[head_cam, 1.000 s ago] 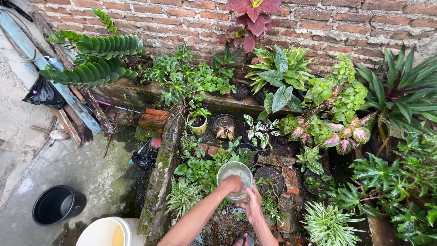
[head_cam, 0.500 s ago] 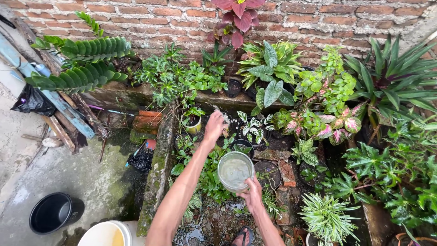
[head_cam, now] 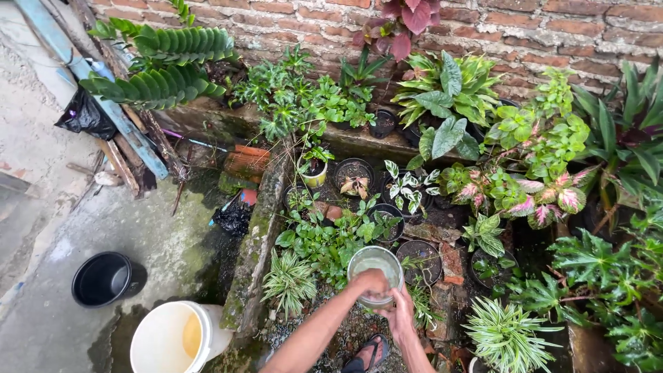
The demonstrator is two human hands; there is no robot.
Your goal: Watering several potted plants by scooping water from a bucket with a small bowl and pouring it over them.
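My right hand (head_cam: pixel 400 314) grips a round, clear plastic container (head_cam: pixel 378 264) from below, low in the middle of the view. It holds cloudy water. My left hand (head_cam: pixel 370 281) is dipped into the container from the near left rim, knuckles up and fingers bunched downward. What the fingers hold is hidden. The container hovers over small black pots (head_cam: pixel 418 257) and leafy green plants (head_cam: pixel 324 242) in a garden bed.
A mossy concrete curb (head_cam: pixel 254 249) borders the bed on the left. A white bucket (head_cam: pixel 162 342) and a black bucket (head_cam: pixel 103 278) stand on wet concrete beyond it. Potted plants (head_cam: pixel 525 193) fill the right and back, against a brick wall (head_cam: pixel 552 27). My sandalled foot (head_cam: pixel 369 354) is below.
My left hand, stretched out over the small pots half a second ago, has come back and dipped into the container. The view has shifted slightly down and left.
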